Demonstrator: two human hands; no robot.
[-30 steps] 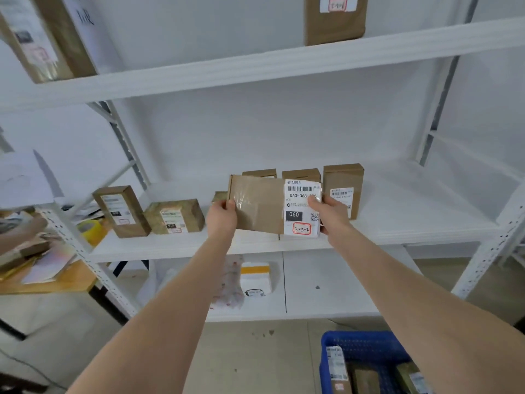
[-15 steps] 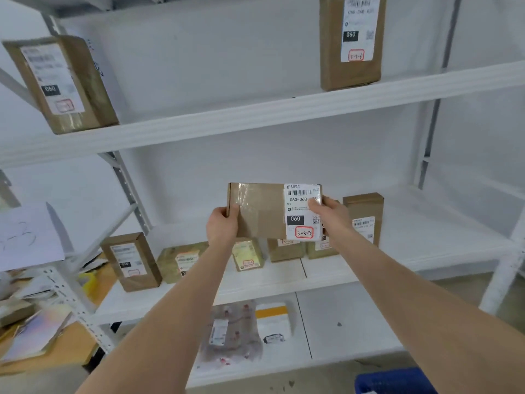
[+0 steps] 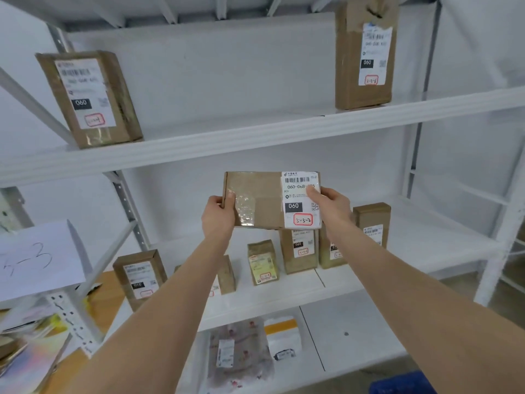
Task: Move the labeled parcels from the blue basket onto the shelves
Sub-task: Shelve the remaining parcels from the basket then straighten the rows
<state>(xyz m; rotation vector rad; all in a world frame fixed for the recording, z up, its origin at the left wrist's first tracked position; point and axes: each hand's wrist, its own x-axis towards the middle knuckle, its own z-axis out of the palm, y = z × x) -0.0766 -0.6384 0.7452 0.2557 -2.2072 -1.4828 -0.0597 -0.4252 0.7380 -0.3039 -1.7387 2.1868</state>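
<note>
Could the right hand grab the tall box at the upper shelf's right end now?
Probably not yet: the right hand and left hand both grip the flat parcel. Nothing stands before the tall box on the upper shelf.

- Flat brown parcel [image 3: 264, 200], frame centre, held in the air, long side level; white label [image 3: 298, 206] on its right end, red-boxed "3-3-2".
- Blue basket [image 3: 403, 383]: one corner, lower right.
</note>
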